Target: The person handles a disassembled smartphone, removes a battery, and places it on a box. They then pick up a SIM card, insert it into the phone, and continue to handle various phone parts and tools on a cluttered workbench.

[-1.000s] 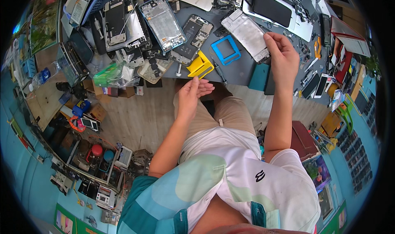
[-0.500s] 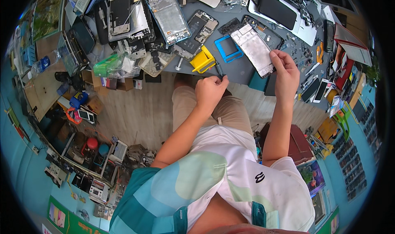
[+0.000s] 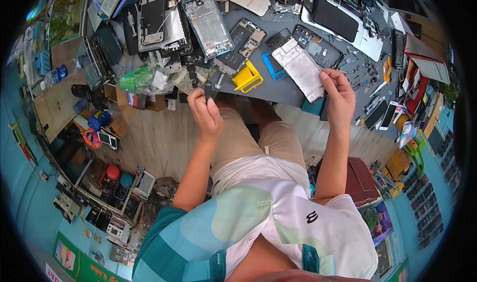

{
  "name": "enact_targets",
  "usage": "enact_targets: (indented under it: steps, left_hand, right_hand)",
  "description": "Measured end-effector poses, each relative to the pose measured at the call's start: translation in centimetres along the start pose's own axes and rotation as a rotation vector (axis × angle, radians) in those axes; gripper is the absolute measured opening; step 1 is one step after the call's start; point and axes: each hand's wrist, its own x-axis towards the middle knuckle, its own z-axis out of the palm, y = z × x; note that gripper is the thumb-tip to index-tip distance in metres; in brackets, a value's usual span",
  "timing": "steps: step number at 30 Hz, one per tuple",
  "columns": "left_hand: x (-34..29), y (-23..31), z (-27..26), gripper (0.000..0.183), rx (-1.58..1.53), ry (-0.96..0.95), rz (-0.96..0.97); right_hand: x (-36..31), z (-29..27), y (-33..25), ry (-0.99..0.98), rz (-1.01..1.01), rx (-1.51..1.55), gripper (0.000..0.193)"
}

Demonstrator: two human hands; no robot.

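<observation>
My right hand (image 3: 339, 92) pinches the lower right edge of a silver phone screen panel (image 3: 297, 66), back side up, tilted over the bench's front edge. In my left hand (image 3: 206, 114) is a short dark stick-shaped tool (image 3: 208, 87), pointing up, its exact kind unclear. That hand hovers in front of the bench edge, below a worn clear case (image 3: 186, 80) with dark parts on it. A yellow plastic holder (image 3: 247, 77) and a blue rectangular frame (image 3: 272, 65) sit between my hands. Partly behind the panel lies an opened dark phone body (image 3: 323, 46).
Opened phones (image 3: 208, 26) crowd the grey bench at the back left. A silver laptop part (image 3: 367, 37) carries a black phone (image 3: 335, 20) at the back right. Small screws and parts lie scattered on the right, near orange-handled pliers (image 3: 386, 69). Clear bags (image 3: 149, 78) fill the left.
My left hand has swung left with the dark tool, away from the yellow holder, and the tool now points up. The silver panel has shifted slightly left in my right hand.
</observation>
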Motion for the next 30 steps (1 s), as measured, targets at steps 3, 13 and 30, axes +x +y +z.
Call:
enact_targets:
  steps: [3,13,30]
  left_hand:
    - [2.0,-0.3,0.9,0.018,0.12,0.001,0.047]
    - [2.1,0.0,0.7,0.022,0.167,-0.018,0.034]
    - [6.8,4.0,-5.6,0.008,-0.524,0.07,-0.528]
  right_hand:
    - [0.1,0.3,0.3,-0.024,0.005,0.013,0.021]
    - [0.0,-0.3,1.4,-0.044,0.066,0.013,0.02]
    - [0.1,1.2,2.3,-0.097,0.069,-0.025,0.017]
